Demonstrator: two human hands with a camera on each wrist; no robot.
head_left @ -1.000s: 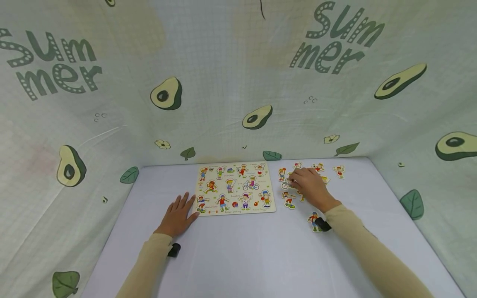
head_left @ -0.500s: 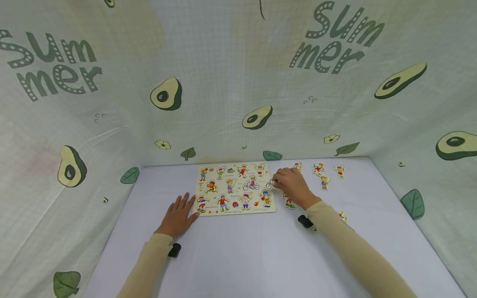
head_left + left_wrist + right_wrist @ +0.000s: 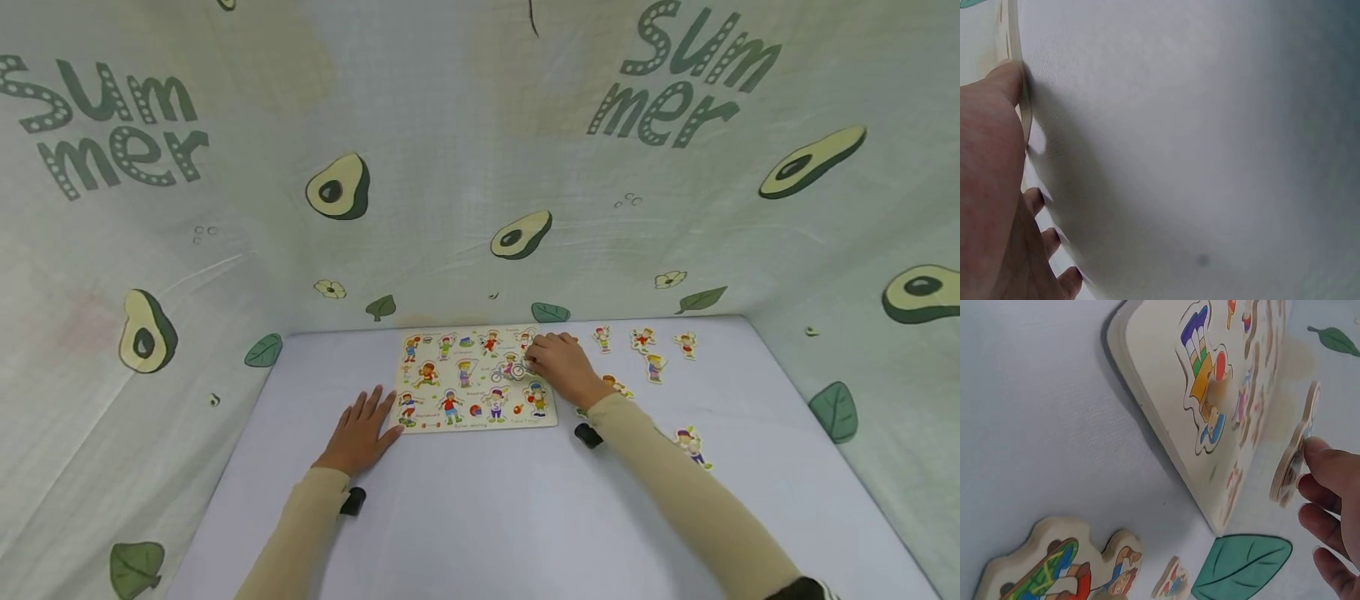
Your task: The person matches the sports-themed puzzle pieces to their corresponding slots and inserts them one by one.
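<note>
A wooden puzzle board (image 3: 442, 360) printed with children playing sports lies on the table. My left hand (image 3: 357, 437) rests at its left edge, fingers spread; in the left wrist view the thumb (image 3: 1007, 81) touches the board's edge. My right hand (image 3: 566, 367), over the board's right side, pinches a bicycle puzzle piece (image 3: 1294, 453) between thumb and fingers. That piece is tilted nearly edge-on in the right wrist view, above the board and close to the printed cyclist. A knobbed table-tennis piece (image 3: 1200, 384) sits at the board's near right corner.
Several loose puzzle pieces lie right of the board, among them a batter piece (image 3: 655, 367) and another piece (image 3: 692, 446) nearer the front. A skateboarder piece (image 3: 1066, 569) lies below the right hand. A printed cloth (image 3: 420, 250) hangs behind the table.
My right hand has picked up the bicycle piece from the loose pieces and carried it left over the board. The left hand has stayed at the board's edge.
</note>
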